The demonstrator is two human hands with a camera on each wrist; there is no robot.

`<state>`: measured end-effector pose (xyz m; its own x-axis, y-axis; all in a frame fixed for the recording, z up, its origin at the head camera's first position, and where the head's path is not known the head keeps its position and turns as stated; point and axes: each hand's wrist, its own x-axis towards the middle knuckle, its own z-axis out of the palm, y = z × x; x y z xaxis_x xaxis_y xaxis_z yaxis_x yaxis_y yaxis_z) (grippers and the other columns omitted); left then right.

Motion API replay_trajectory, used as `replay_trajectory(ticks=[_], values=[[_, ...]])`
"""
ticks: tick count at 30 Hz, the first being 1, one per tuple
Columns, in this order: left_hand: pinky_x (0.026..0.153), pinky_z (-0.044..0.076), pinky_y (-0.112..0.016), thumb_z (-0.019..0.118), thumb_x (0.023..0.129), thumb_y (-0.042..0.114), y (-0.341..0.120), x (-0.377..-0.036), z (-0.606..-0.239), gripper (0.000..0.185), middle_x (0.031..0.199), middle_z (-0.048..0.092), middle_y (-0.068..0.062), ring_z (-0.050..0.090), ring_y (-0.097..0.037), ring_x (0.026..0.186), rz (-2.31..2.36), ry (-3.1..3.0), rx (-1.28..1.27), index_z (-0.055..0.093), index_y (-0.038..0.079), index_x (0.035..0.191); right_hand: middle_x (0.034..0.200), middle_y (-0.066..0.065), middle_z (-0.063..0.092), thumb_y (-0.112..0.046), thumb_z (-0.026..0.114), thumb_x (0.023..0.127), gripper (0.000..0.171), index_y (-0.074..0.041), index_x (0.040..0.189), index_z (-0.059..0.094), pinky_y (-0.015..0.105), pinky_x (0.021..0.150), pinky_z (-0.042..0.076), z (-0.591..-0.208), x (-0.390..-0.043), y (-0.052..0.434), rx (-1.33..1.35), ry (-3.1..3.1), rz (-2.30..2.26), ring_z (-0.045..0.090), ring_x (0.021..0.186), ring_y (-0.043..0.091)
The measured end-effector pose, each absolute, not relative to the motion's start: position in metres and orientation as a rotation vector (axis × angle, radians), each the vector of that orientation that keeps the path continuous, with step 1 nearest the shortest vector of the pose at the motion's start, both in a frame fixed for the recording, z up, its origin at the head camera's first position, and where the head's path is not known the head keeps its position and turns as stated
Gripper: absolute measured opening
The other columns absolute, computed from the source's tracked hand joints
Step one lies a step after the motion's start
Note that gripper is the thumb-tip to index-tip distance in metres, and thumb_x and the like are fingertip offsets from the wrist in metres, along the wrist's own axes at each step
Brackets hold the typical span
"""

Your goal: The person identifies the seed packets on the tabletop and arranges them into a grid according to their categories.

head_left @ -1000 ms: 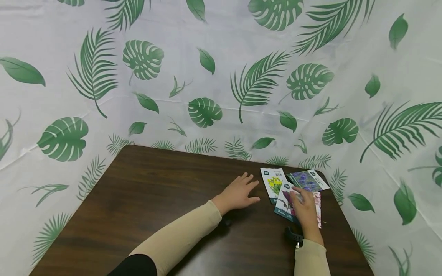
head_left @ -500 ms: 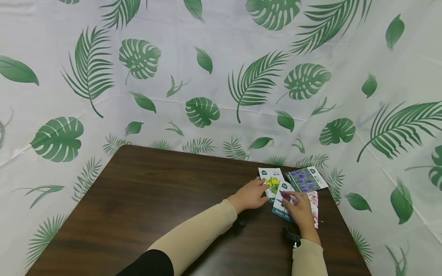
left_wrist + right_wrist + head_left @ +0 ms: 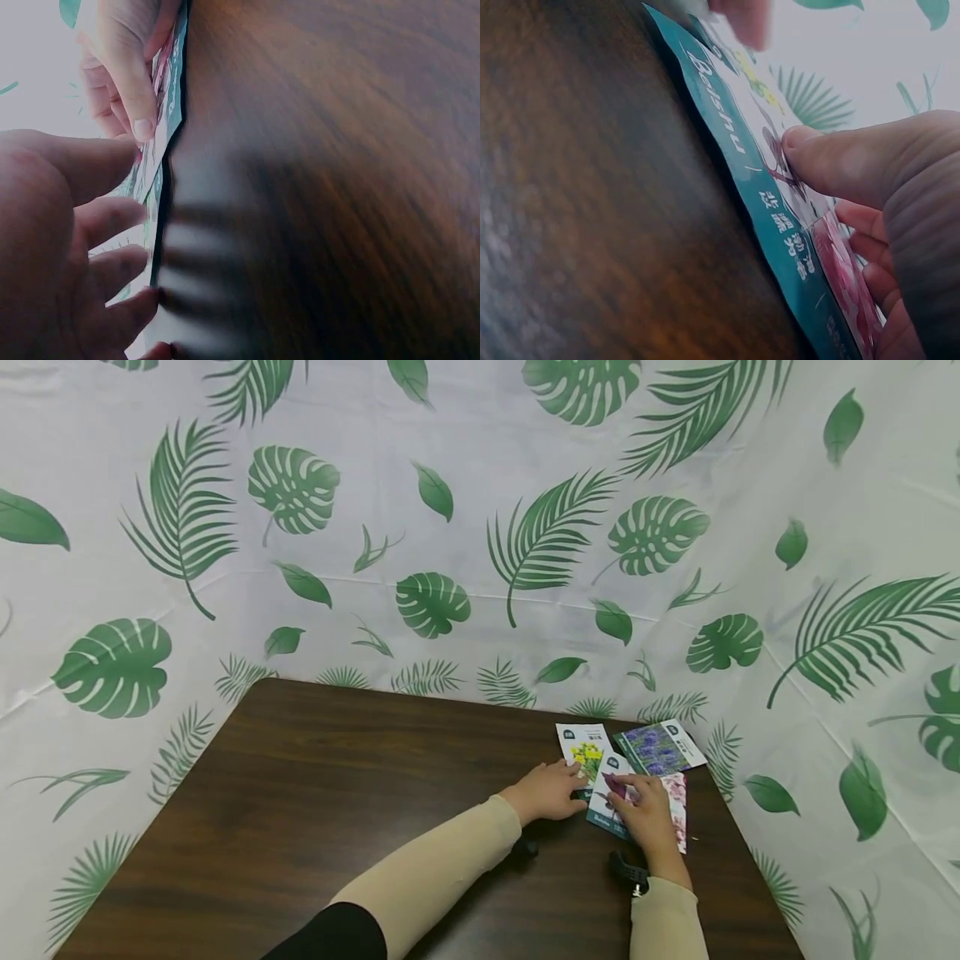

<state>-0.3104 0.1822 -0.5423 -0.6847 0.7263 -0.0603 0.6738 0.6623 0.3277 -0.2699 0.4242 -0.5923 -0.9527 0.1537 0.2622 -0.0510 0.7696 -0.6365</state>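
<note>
A seed packet with a dark purple flower point(image 3: 602, 814) lies over its neighbours at the table's right side. My right hand point(image 3: 651, 817) is on it, thumb and fingers curled in a pinch; in the right wrist view the thumb presses on its face above the teal band point(image 3: 739, 150). My left hand point(image 3: 549, 792), fingers spread and fairly straight, reaches the left edge of the yellow-flower seed packet point(image 3: 582, 734). The left wrist view has its fingertips along the packets' edge. Partly under the right hand is a pink-flower packet point(image 3: 678, 810).
A lavender-flower packet point(image 3: 654, 749) lies behind the others near the back right corner. The dark wooden table point(image 3: 337, 760) extends left and forward. Behind it hangs a white leaf-print cloth point(image 3: 450, 527). A dark band point(image 3: 628, 870) is at the right wrist.
My left hand has moved right onto the yellow-flower packet. The right thumb and fingers have drawn together on the purple-flower packet. The view has turned slightly right.
</note>
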Motion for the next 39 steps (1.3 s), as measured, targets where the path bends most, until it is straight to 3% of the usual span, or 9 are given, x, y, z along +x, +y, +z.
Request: replay_trajectory(ticks=[7, 11, 16, 20, 24, 28, 33, 36, 39], values=[[0.135, 0.033, -0.048, 0.056, 0.112, 0.05, 0.18, -0.312, -0.544, 0.055, 0.177, 0.04, -0.001, 0.035, -0.024, 0.166, 0.355, 2.705, 1.146, 0.055, 0.028, 0.163, 0.125, 0.026, 0.059, -0.008, 0.085, 0.093, 0.034, -0.001, 0.125, 0.077, 0.051, 0.094, 0.041, -0.593, -0.271, 0.423, -0.047, -2.625, 0.993, 0.056, 0.117, 0.043], [0.131, 0.039, -0.043, 0.062, 0.11, 0.046, 0.179, -0.31, -0.546, 0.046, 0.17, 0.05, -0.003, 0.043, -0.021, 0.161, 0.408, 2.743, 1.125, 0.067, 0.024, 0.15, 0.122, 0.025, 0.061, -0.008, 0.086, 0.092, 0.033, -0.002, 0.124, 0.079, 0.045, 0.09, 0.041, -0.595, -0.271, 0.422, -0.03, -2.622, 0.979, 0.056, 0.113, 0.04], [0.103, 0.056, -0.029, 0.068, 0.108, 0.043, 0.177, -0.31, -0.546, 0.027, 0.139, 0.063, -0.003, 0.065, -0.014, 0.118, 0.421, 2.827, 1.099, 0.072, 0.021, 0.123, 0.121, 0.025, 0.063, -0.008, 0.087, 0.092, 0.033, -0.002, 0.124, 0.079, 0.043, 0.088, 0.041, -0.597, -0.27, 0.42, -0.007, -2.611, 0.968, 0.057, 0.111, 0.039], [0.09, 0.059, -0.031, 0.071, 0.106, 0.044, 0.175, -0.309, -0.545, 0.028, 0.125, 0.065, -0.003, 0.067, -0.016, 0.099, 0.346, 2.895, 1.043, 0.075, 0.021, 0.122, 0.12, 0.024, 0.064, -0.007, 0.087, 0.091, 0.033, -0.003, 0.123, 0.079, 0.045, 0.089, 0.043, -0.596, -0.266, 0.418, -0.021, -2.629, 0.971, 0.058, 0.111, 0.039], [0.11, 0.055, -0.039, 0.071, 0.104, 0.051, 0.175, -0.311, -0.546, 0.048, 0.14, 0.062, -0.003, 0.065, -0.022, 0.124, 0.309, 2.938, 0.891, 0.07, 0.022, 0.142, 0.122, 0.025, 0.062, -0.007, 0.086, 0.092, 0.033, -0.003, 0.124, 0.079, 0.048, 0.092, 0.044, -0.593, -0.265, 0.417, -0.017, -2.634, 0.983, 0.058, 0.115, 0.042], [0.129, 0.04, -0.048, 0.069, 0.102, 0.061, 0.179, -0.311, -0.548, 0.073, 0.163, 0.047, -0.004, 0.046, -0.024, 0.153, 0.325, 2.917, 0.732, 0.05, 0.028, 0.165, 0.122, 0.026, 0.062, -0.005, 0.087, 0.091, 0.033, -0.003, 0.123, 0.079, 0.05, 0.093, 0.044, -0.591, -0.266, 0.419, -0.008, -2.619, 0.969, 0.058, 0.116, 0.043], [0.135, 0.032, -0.041, 0.064, 0.105, 0.06, 0.186, -0.308, -0.553, 0.074, 0.167, 0.041, -0.008, 0.036, -0.024, 0.16, 0.256, 2.909, 0.71, 0.046, 0.025, 0.168, 0.122, 0.026, 0.063, -0.004, 0.087, 0.09, 0.033, -0.001, 0.122, 0.079, 0.051, 0.093, 0.044, -0.591, -0.266, 0.423, -0.002, -2.6, 0.963, 0.059, 0.117, 0.044], [0.135, 0.029, -0.033, 0.064, 0.107, 0.055, 0.186, -0.305, -0.554, 0.068, 0.168, 0.045, -0.011, 0.035, -0.025, 0.162, 0.189, 2.942, 0.793, 0.057, 0.012, 0.159, 0.122, 0.026, 0.064, -0.004, 0.087, 0.09, 0.033, -0.002, 0.122, 0.079, 0.05, 0.093, 0.044, -0.592, -0.266, 0.425, 0.001, -2.597, 0.975, 0.059, 0.117, 0.043], [0.135, 0.029, -0.031, 0.066, 0.109, 0.046, 0.184, -0.304, -0.552, 0.045, 0.163, 0.056, -0.014, 0.037, -0.028, 0.163, 0.142, 2.97, 0.926, 0.08, 0.006, 0.123, 0.122, 0.024, 0.064, -0.005, 0.087, 0.091, 0.032, -0.004, 0.122, 0.08, 0.045, 0.092, 0.043, -0.594, -0.268, 0.425, -0.001, -2.594, 0.981, 0.059, 0.117, 0.041]])
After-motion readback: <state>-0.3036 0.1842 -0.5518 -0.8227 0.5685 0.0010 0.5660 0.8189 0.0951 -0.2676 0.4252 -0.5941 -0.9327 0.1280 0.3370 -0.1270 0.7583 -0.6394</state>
